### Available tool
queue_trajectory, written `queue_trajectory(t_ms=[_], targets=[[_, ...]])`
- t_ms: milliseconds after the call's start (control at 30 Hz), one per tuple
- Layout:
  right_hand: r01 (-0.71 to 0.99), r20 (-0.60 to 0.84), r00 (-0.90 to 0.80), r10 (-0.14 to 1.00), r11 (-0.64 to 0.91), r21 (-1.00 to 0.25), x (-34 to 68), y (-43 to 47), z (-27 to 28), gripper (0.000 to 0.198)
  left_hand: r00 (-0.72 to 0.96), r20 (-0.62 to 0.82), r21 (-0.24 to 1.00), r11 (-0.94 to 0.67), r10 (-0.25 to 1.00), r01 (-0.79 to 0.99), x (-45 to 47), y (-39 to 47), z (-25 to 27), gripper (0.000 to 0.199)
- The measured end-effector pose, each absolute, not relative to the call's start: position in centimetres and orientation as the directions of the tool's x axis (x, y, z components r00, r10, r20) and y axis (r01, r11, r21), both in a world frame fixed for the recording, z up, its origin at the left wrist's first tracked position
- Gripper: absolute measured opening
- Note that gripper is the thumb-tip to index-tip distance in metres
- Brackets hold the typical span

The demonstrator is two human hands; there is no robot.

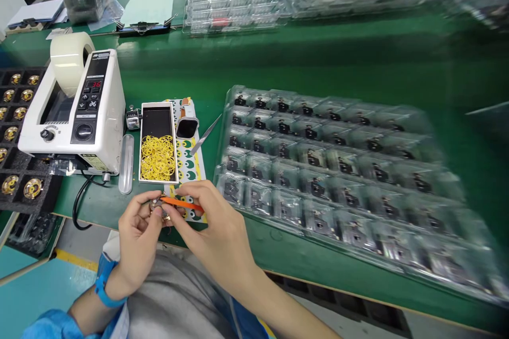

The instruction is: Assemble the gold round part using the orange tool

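Foam tray (16, 169), far left edge of bench: dark cells holding gold-coloured round parts. Tape dispenser (75, 111), white, roll on top, standing just right of the foam tray. Small tray (158, 143), rectangular, loose yellow rings heaped in its near half; sticker sheet (190, 161) lying just beside it, tweezers (207, 135) resting across the sheet's far end. Left hand (137, 238), at the near bench edge: fingers curled closed round a small metal component (159, 206), pinched at the fingertips; component detail too small to tell. Right hand (217, 233), touching the left from the right: thumb and forefinger closed on an orange tool (181, 203), long axis running left-right, its tip meeting the component on the left. Blister trays (338, 169), clear, filling the right of the green bench (318, 58), rows of small dark parts; further clear trays stacked at the far side.
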State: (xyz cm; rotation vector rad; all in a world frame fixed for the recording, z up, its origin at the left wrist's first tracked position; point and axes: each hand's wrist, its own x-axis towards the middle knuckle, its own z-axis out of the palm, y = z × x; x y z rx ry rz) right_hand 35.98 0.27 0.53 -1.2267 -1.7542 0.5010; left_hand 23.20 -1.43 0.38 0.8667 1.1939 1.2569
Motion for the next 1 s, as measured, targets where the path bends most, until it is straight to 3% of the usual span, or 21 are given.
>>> queue_trajectory(t_ms=[133, 233, 300, 400, 500, 600, 700, 833, 1000], targets=[[0.465, 0.332, -0.193, 0.923, 0.384, -0.798, 36.2, 0.6, 0.5, 0.004, -0.086, -0.203, 0.951, 0.175, 0.975, -0.254, 23.1, -1.5, -0.1, 0.042], [0.469, 0.302, -0.268, 0.915, 0.398, -0.788, 36.5, 1.1, 0.7, 0.012, 0.038, -0.186, 0.973, 0.189, 0.982, -0.13, 22.3, -1.4, -0.2, 0.027], [0.496, 0.358, -0.294, 0.886, 0.462, -0.735, 36.6, 1.1, 0.9, 0.012, 0.087, -0.11, 0.993, 0.105, 0.99, 0.059, 21.5, -1.2, 0.1, 0.014], [0.538, 0.552, -0.25, 0.795, 0.589, -0.603, 36.6, 0.1, 1.1, 0.008, -0.014, 0.032, 0.975, -0.028, 0.999, 0.218, 20.9, -0.8, 0.6, 0.009], [0.585, 0.704, -0.244, 0.667, 0.68, -0.442, 36.5, -1.6, 1.1, 0.02, -0.102, -0.083, 0.994, 0.089, 0.991, 0.059, 20.8, -0.7, 0.9, 0.01], [0.649, 0.739, -0.297, 0.605, 0.695, -0.309, 36.5, -2.6, 0.9, 0.018, -0.055, -0.239, 0.965, 0.23, 0.97, -0.129, 21.2, -0.9, 1.0, 0.023], [0.698, 0.724, -0.272, 0.634, 0.648, -0.304, 36.3, -2.1, 0.7, 0.016, 0.003, -0.29, 0.934, 0.284, 0.957, -0.219, 21.5, -1.5, 1.2, 0.031], [0.642, 0.732, -0.275, 0.624, 0.686, -0.343, 36.1, -0.8, 0.3, 0.013, 0.061, -0.281, 0.913, 0.286, 0.958, -0.29, 21.7, -2.3, 1.5, 0.03], [0.602, 0.739, -0.336, 0.584, 0.737, -0.308, 36.4, -0.3, -0.1, 0.014, 0.061, -0.229, 0.953, 0.237, 0.971, -0.188, 21.6, -2.8, 1.3, 0.021]])
